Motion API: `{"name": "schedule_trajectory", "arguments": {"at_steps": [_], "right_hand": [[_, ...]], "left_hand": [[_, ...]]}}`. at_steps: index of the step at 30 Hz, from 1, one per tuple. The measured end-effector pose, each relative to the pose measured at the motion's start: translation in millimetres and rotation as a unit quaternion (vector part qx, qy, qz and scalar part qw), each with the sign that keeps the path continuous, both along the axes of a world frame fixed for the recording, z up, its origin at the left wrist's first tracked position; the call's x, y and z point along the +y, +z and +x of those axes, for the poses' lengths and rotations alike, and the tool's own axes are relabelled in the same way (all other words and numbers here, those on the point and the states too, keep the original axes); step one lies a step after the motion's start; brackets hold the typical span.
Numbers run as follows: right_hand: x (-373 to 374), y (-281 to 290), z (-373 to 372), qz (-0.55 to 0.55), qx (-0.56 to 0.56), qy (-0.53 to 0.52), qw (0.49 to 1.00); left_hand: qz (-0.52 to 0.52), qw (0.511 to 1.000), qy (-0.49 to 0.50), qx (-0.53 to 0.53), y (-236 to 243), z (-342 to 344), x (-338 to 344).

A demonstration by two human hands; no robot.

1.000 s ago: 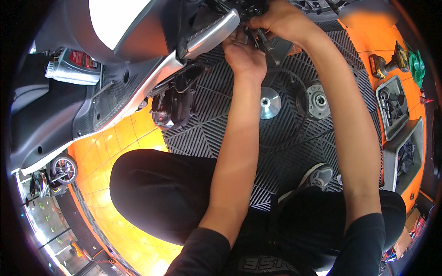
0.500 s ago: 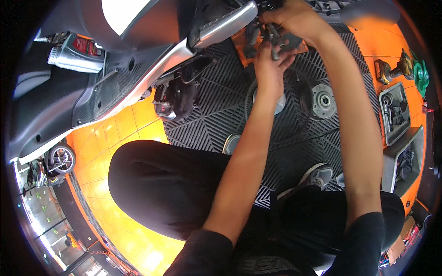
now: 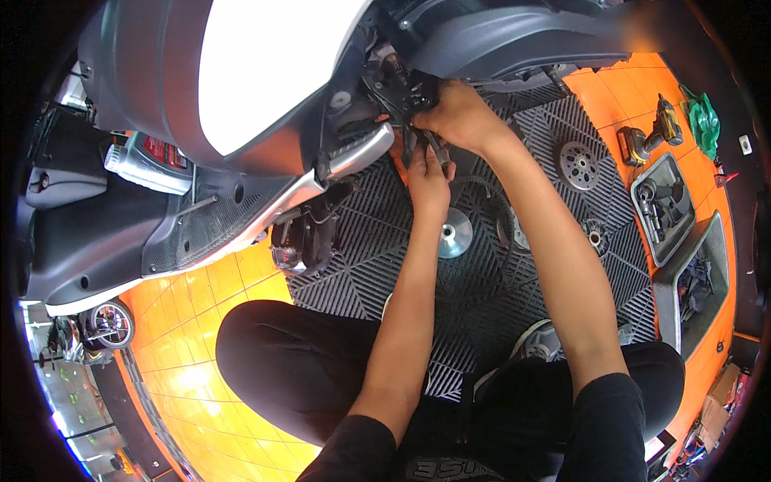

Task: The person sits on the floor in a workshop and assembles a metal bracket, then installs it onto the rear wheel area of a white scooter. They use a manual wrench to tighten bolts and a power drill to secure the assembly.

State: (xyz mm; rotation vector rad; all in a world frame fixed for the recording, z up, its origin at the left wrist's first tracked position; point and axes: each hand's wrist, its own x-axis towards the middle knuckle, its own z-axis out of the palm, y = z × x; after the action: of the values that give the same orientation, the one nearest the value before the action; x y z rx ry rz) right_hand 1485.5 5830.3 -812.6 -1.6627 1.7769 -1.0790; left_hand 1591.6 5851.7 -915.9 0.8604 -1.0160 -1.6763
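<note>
Both arms reach forward to the dark mechanical parts point(image 3: 396, 90) under the body of a scooter point(image 3: 152, 56). My left hand point(image 3: 430, 191) is raised, its fingers closed around the lower end of a dark, rod-like piece whose kind I cannot make out. Just above and to the right, my right hand point(image 3: 462, 119) curls against the same cluster of black parts. Its fingertips are hidden behind them, so what they grip does not show. Beside the hands, at their left, is the silver footrest point(image 3: 361, 153) of the scooter.
A shiny metal disc point(image 3: 456, 233), a perforated round plate point(image 3: 578, 166) and a small ring-shaped part point(image 3: 594, 235) lie on the black ribbed mat point(image 3: 353, 277). To the right are a cordless drill point(image 3: 666, 120) and a grey tool tray point(image 3: 662, 209). A bottle point(image 3: 152, 165) rests on the scooter's floorboard.
The view has tilted up, showing more of the scooter. Both hands are now closer to its underside parts, and the left hand's fingers, looser before, have closed on the dark piece.
</note>
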Motion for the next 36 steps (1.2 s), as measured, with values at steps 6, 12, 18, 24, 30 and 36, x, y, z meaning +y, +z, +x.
{"name": "schedule_trajectory", "arguments": {"at_steps": [6,12,18,24,30,36], "right_hand": [[4,8,0,0.036,-0.030,-0.011,0.999],[7,12,-1,0.064,-0.046,-0.025,0.997],[9,22,2,0.098,-0.114,-0.005,0.989],[11,22,2,0.075,-0.102,-0.008,0.992],[9,14,1,0.092,-0.098,-0.004,0.991],[5,4,-3,0.055,-0.104,-0.016,0.993]], "left_hand": [[-0.010,0.999,-0.025,0.029,-2,-3,14],[-0.014,1.000,-0.014,0.022,-5,-6,16],[-0.018,1.000,0.022,0.009,-17,-5,8],[-0.026,0.999,-0.039,0.009,3,4,-15],[-0.087,0.994,-0.055,-0.037,0,6,-28],[-0.071,0.997,-0.039,-0.020,8,0,-27]]}}
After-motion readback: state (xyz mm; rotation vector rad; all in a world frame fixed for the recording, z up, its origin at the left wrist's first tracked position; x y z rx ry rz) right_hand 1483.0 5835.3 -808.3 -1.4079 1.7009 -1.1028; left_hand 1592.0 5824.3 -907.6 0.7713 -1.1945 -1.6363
